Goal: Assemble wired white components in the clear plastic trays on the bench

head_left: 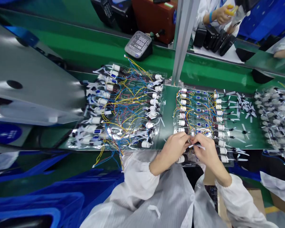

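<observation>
pinching a thin white plastic strip point(199, 146) in our right hand point(206, 152), we curl our left hand point(173, 149) closed just beside it.

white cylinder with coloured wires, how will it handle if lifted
The white cylinder probably feels light, looking like plastic. Its thin coloured wires look floppy and may snag neighbours. Its round body could roll if loose.

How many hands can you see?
3. The person's left hand and right hand, pinching a white strip, are together over the wires at the bottom; a co-worker's hand holds something yellow at the top. An arm at the right edge may hide another hand.
</observation>
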